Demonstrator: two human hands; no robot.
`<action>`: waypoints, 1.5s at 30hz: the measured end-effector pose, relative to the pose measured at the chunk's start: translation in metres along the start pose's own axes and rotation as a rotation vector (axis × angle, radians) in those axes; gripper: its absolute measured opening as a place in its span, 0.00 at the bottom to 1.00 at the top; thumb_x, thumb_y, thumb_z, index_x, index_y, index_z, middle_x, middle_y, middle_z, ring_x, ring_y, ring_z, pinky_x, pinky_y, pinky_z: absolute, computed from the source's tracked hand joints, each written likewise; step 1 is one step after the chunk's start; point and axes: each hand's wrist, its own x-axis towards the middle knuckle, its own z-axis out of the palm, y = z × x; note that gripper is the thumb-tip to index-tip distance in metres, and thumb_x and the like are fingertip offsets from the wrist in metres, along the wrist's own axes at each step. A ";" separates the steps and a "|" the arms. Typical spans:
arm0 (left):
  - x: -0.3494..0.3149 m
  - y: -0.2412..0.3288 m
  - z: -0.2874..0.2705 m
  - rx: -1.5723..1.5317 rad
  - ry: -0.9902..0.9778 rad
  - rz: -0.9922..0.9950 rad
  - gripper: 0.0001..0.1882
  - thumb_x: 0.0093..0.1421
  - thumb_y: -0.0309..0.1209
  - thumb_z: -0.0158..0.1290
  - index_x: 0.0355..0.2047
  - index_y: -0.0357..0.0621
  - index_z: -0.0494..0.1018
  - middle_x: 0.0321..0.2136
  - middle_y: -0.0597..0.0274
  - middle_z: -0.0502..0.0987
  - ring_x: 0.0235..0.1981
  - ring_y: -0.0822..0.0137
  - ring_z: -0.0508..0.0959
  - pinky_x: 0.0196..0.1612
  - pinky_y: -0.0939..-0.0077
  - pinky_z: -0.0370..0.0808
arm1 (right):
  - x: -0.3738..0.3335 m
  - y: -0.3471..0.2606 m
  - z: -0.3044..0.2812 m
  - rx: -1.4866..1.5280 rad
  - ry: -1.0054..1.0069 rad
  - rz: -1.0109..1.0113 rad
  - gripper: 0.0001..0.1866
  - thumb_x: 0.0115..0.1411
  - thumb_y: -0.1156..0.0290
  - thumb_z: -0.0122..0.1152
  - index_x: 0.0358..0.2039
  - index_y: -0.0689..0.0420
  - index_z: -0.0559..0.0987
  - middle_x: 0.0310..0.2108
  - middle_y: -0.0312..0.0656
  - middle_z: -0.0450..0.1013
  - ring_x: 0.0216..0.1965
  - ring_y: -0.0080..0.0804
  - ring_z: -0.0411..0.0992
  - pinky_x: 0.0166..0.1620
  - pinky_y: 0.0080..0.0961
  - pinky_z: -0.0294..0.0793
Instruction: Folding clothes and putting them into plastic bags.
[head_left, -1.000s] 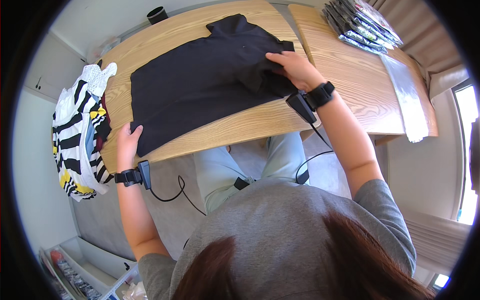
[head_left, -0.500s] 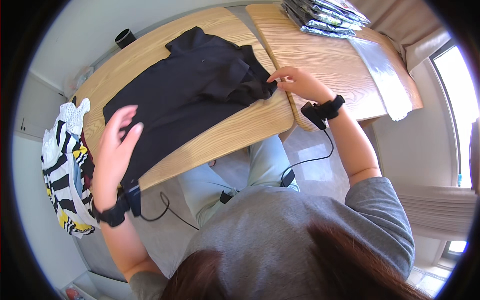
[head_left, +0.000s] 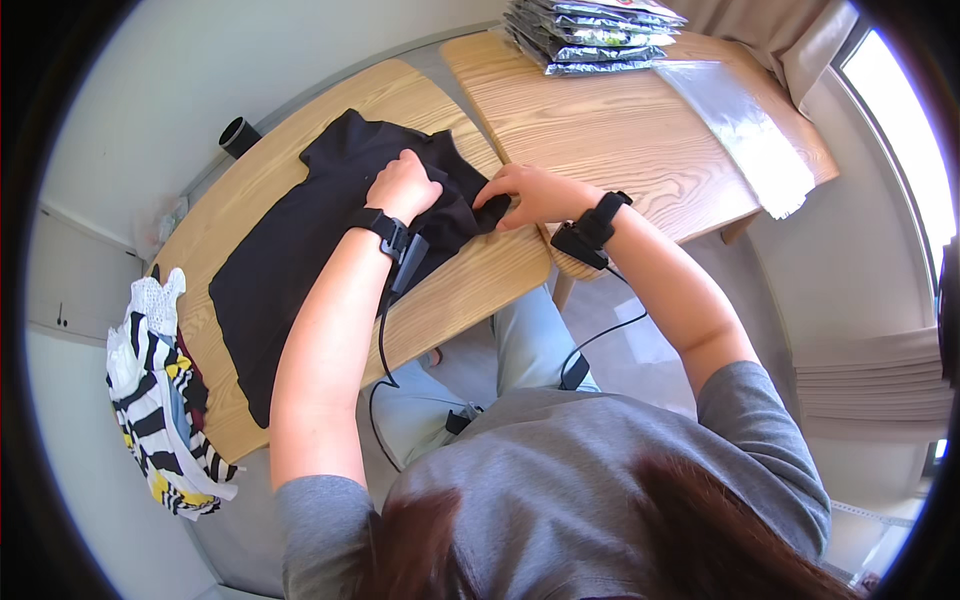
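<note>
A black short-sleeved shirt (head_left: 300, 235) lies spread across the wooden table, with its hem toward the left and its collar (head_left: 465, 180) toward the right. On the upper part of the shirt, my left hand (head_left: 405, 187) is closed with its fingers curled down onto the cloth; the fingertips are hidden. My right hand (head_left: 525, 194) bends over the shirt's right corner beside the collar, with dark fabric between the thumb and fingers. Each wrist wears a black strap with a small cabled device.
Striped and white clothes (head_left: 165, 400) hang in a heap over the table's left end. A black cup-like cylinder (head_left: 239, 137) stands by the far edge. On the second table (head_left: 560, 120) are a stack of bagged packages (head_left: 595, 40) and clear plastic bags (head_left: 740, 130).
My left hand has moved from above the shirt's hem side, right and away from me, onto its upper part, closing there. My right hand has closed on the collar-side corner. The view has shifted.
</note>
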 end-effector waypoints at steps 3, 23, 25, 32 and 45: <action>0.023 -0.032 0.010 -0.127 0.082 0.103 0.15 0.50 0.29 0.49 0.36 0.30 0.71 0.35 0.37 0.75 0.42 0.45 0.75 0.46 0.62 0.72 | 0.001 -0.003 0.002 -0.169 0.010 -0.006 0.21 0.46 0.63 0.66 0.43 0.49 0.78 0.48 0.47 0.65 0.52 0.45 0.61 0.54 0.34 0.63; -0.231 -0.229 -0.050 -0.037 0.016 -0.272 0.27 0.62 0.40 0.46 0.56 0.34 0.60 0.55 0.38 0.63 0.58 0.47 0.62 0.60 0.64 0.58 | 0.010 0.005 0.008 0.046 0.072 0.137 0.14 0.56 0.63 0.58 0.33 0.63 0.79 0.40 0.46 0.72 0.43 0.41 0.69 0.45 0.28 0.68; -0.261 -0.238 -0.034 -0.051 -0.039 -0.408 0.32 0.63 0.43 0.42 0.61 0.36 0.52 0.62 0.39 0.51 0.64 0.48 0.51 0.64 0.64 0.49 | 0.002 0.000 0.009 0.073 0.071 0.250 0.13 0.54 0.65 0.59 0.31 0.63 0.79 0.39 0.48 0.72 0.42 0.43 0.69 0.46 0.30 0.68; -0.297 -0.260 -0.010 0.104 0.068 -0.210 0.33 0.63 0.43 0.40 0.64 0.43 0.46 0.65 0.52 0.45 0.66 0.51 0.43 0.65 0.61 0.43 | -0.049 -0.012 0.048 -0.361 0.392 0.105 0.09 0.50 0.63 0.60 0.24 0.55 0.81 0.45 0.38 0.71 0.50 0.41 0.63 0.51 0.39 0.63; -0.161 -0.088 -0.098 -0.250 0.106 0.261 0.17 0.61 0.32 0.48 0.49 0.41 0.69 0.48 0.55 0.72 0.50 0.62 0.71 0.52 0.72 0.67 | -0.057 -0.021 0.052 -0.097 0.588 -0.065 0.07 0.52 0.70 0.60 0.30 0.59 0.80 0.43 0.46 0.73 0.46 0.42 0.67 0.50 0.32 0.66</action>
